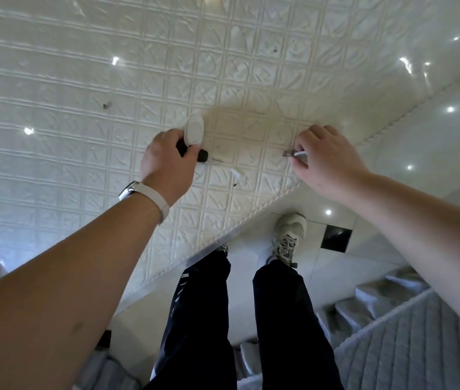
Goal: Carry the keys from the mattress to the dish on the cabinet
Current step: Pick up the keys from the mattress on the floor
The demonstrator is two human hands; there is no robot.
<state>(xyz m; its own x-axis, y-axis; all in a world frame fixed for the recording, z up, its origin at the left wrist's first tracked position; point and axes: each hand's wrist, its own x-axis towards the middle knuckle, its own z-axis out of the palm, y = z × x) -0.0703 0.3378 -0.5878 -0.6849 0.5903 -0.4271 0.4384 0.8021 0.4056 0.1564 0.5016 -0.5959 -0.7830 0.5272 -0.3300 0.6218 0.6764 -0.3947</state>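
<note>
- Down low, closest of all, two legs in dark trousers stand on a shiny pale floor.
- One grey-and-white shoe shows on the floor, right beside the edge of the mattress. The other shoe is almost hidden under the mattress edge.
- A grey quilted cover lies at the lower right, near the legs.
- Two bare arms reach forward over the mattress. The left wrist wears a watch with a white band.
- The mattress is white with a bumpy square pattern. It is wrapped in clear shiny plastic, and bright spots of light shine on it.
- The left hand is curled shut on a bunch of keys. The bunch has a white oval fob and black key heads. A thin metal bit pokes out to the right of the fingers. The fob touches the mattress.
- The right hand is near the mattress edge, well apart from the left hand. Its fingers pinch a small silver metal piece, which looks like a key or a ring. I cannot tell which. It is touching or just above the mattress.
- A few small dark specks sit farther back on the mattress.
</note>
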